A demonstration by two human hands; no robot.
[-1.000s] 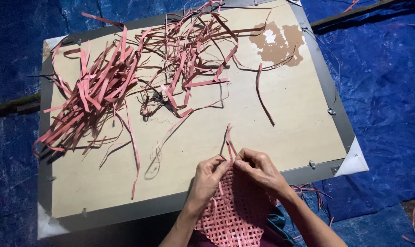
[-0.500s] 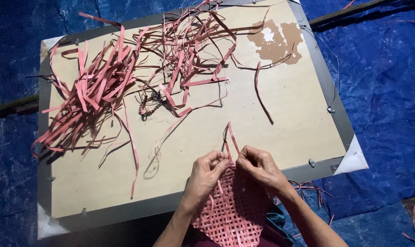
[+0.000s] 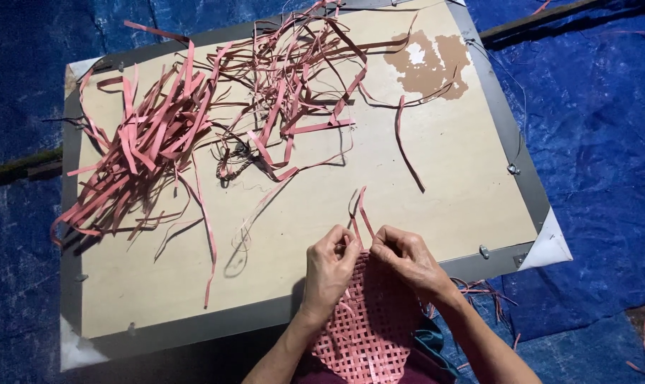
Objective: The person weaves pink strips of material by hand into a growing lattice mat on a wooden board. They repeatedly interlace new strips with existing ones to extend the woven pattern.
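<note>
A pink woven lattice mat [image 3: 368, 323] lies at the board's near edge and over my lap. My left hand [image 3: 329, 267] pinches its top edge on the left side. My right hand [image 3: 406, 257] grips the top edge on the right, fingers curled. Between the two hands a thin pink strip [image 3: 361, 210] sticks up from the mat over the board. A large tangled heap of pink strips [image 3: 187, 128] covers the far left and middle of the pale wooden board [image 3: 450, 192].
The board has a grey frame [image 3: 194, 327] with small metal clips and a brown worn patch [image 3: 429, 64] at the far right. A single curved strip [image 3: 406, 146] lies loose on it. Blue tarpaulin [image 3: 599, 178] surrounds everything. A few strips trail on the tarpaulin to the right of my right arm.
Both hands have shifted slightly toward me along the mat's top edge, still working the upright strip. The heap has not moved.
</note>
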